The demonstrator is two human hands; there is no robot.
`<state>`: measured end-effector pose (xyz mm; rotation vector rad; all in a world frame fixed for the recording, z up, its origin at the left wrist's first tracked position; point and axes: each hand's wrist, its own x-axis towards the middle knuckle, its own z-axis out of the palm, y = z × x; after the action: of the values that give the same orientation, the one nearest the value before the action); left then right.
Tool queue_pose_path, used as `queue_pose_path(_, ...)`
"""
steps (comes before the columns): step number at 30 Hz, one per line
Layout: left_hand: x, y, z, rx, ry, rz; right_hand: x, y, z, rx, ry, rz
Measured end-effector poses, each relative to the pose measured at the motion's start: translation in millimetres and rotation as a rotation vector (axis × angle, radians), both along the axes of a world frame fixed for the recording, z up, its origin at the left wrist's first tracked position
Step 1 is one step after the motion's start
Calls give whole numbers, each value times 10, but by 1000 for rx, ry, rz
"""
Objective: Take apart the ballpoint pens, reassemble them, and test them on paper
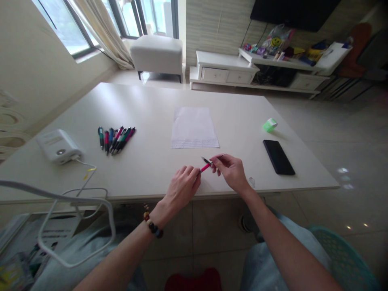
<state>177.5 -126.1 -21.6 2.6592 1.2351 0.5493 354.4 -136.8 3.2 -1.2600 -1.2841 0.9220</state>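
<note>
Near the table's front edge, my left hand [184,182] is closed around the lower end of a pink pen barrel [205,167]. At the barrel's other end my right hand [230,171] pinches a thin dark rod [222,155] that looks like a pen refill. The rod's end pokes out above the fingers; how far it sits in the barrel is hidden. A black pointed pen piece [206,160] shows just left of the right fingertips; whether it is held or lies on the table I cannot tell. Beyond the hands lies a white sheet of paper [194,125].
Several pens [117,139] lie in a group at the left. A white box-shaped device [59,146] with a cable [87,173] stands at the far left. At the right are a black phone [279,157] and a green-and-white object [269,125]. A small clear piece [251,182] lies beside my right wrist.
</note>
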Motion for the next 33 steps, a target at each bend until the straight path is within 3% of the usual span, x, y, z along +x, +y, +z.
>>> queue_pose_path(4, 19, -21, 0, -40, -117, -17, -9, 11, -14, -52, 5, 74)
queue_pose_path(13, 111, -124, -35, -343, -562, 1, 24, 7, 36, -153, -23, 252)
queue_pose_path(16, 98, -110, 3, -374, -669, 90, 229, 78, -23, -184, -129, 72)
queue_pose_path(18, 82, -97, 35, -373, -726, 154, 367, 131, -102, -189, -304, -134)
queue_pose_path(20, 67, -91, 65, -373, -759, 200, 451, 171, -194, -218, -498, -235)
queue_pose_path(25, 54, -108, 111, -377, -761, 237, 397, 236, -339, -279, -723, -244)
queue_pose_path(33, 46, -99, 73, -365, -685, 225, 295, 293, -358, -220, -890, -155)
